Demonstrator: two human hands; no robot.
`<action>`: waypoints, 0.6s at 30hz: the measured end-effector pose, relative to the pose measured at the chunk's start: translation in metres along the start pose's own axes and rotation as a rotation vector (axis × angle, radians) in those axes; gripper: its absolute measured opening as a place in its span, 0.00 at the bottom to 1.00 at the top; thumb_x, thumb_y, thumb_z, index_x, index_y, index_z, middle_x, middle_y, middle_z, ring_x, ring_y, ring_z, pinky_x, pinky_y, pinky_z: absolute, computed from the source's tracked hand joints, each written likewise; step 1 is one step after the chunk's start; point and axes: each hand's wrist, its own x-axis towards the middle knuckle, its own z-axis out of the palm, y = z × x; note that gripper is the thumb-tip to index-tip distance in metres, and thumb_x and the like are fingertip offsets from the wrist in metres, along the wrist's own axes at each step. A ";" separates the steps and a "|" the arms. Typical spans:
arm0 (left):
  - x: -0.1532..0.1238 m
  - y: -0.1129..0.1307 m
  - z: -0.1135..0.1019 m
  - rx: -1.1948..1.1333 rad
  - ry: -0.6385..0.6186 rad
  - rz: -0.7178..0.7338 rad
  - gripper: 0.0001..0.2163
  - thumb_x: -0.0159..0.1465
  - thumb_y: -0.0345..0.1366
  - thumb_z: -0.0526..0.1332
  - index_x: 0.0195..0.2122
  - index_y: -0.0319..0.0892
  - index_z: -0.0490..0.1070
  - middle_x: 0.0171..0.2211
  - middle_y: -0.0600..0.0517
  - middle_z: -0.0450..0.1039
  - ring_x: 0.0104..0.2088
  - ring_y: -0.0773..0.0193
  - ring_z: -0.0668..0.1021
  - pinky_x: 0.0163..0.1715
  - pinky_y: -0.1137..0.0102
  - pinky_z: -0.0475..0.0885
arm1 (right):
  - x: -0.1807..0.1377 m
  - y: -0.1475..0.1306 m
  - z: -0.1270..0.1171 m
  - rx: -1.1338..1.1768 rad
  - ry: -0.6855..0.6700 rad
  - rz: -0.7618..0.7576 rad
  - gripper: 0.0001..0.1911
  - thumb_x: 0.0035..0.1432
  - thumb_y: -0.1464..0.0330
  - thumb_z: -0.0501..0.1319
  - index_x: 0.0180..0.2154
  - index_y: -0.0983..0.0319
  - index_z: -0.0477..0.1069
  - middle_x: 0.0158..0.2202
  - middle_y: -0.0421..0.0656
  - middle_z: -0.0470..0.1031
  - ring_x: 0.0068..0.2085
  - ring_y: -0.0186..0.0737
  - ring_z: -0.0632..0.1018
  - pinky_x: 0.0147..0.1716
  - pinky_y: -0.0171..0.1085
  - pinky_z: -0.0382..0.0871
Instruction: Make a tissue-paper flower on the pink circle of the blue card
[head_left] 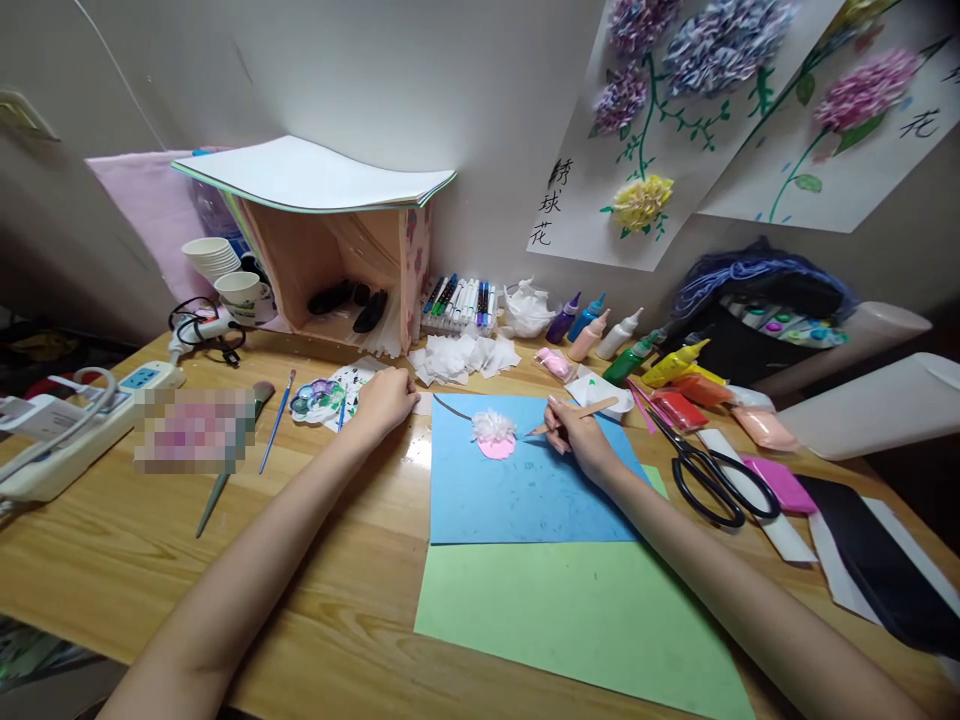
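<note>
My right hand (574, 432) is closed round a thin wooden stick (579, 411), its tip pointing at a pink clay disc (496, 447) topped with white tissue tufts (493, 425). The disc lies on a blue paper sheet (525, 490), which overlaps a green sheet (577, 620). My left hand (386, 398) rests by the blue sheet's upper left corner, fingers curled and pinched on a small piece of white tissue. A pile of cut white tissue squares (461, 357) lies just behind it.
Black scissors (709, 470), clay packets and paint bottles (600, 335) sit to the right. A paint palette (322, 395), brushes (277, 420), a glue gun (199, 330) and a power strip (75, 420) are to the left. A marker tray (459, 305) and pink box (337, 270) stand at the back.
</note>
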 end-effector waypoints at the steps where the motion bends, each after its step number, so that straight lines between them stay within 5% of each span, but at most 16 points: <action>1: 0.001 -0.001 0.002 0.001 -0.006 0.022 0.05 0.57 0.36 0.56 0.29 0.42 0.70 0.37 0.46 0.74 0.38 0.57 0.75 0.32 0.69 0.66 | -0.001 0.001 0.002 0.000 0.022 -0.012 0.23 0.56 0.51 0.53 0.20 0.61 0.59 0.08 0.34 0.59 0.12 0.27 0.57 0.13 0.29 0.46; 5: 0.005 -0.004 -0.001 -0.014 -0.013 0.038 0.06 0.57 0.38 0.56 0.29 0.42 0.69 0.37 0.47 0.74 0.38 0.57 0.74 0.29 0.70 0.64 | -0.004 0.004 0.008 0.016 0.119 -0.055 0.22 0.56 0.52 0.54 0.20 0.61 0.60 0.09 0.34 0.58 0.12 0.27 0.57 0.13 0.29 0.47; 10: -0.005 -0.001 -0.038 -0.119 0.036 0.125 0.10 0.58 0.42 0.56 0.29 0.42 0.70 0.34 0.48 0.74 0.35 0.59 0.74 0.30 0.70 0.62 | -0.007 0.004 0.017 0.034 0.211 -0.075 0.23 0.57 0.51 0.53 0.20 0.61 0.60 0.09 0.34 0.58 0.12 0.28 0.59 0.14 0.30 0.50; 14: -0.029 0.022 -0.069 -0.405 -0.202 0.428 0.12 0.58 0.45 0.57 0.31 0.42 0.70 0.33 0.52 0.73 0.34 0.64 0.73 0.33 0.72 0.64 | -0.007 0.002 0.025 0.045 0.234 -0.076 0.24 0.56 0.50 0.53 0.20 0.61 0.59 0.09 0.34 0.58 0.12 0.28 0.59 0.13 0.30 0.51; 18: -0.046 0.048 -0.064 -0.546 -0.472 0.700 0.10 0.59 0.43 0.58 0.32 0.42 0.70 0.34 0.55 0.73 0.35 0.67 0.72 0.35 0.74 0.65 | -0.007 0.003 0.030 0.082 0.219 -0.060 0.25 0.56 0.49 0.52 0.19 0.61 0.60 0.08 0.34 0.57 0.11 0.27 0.57 0.12 0.29 0.47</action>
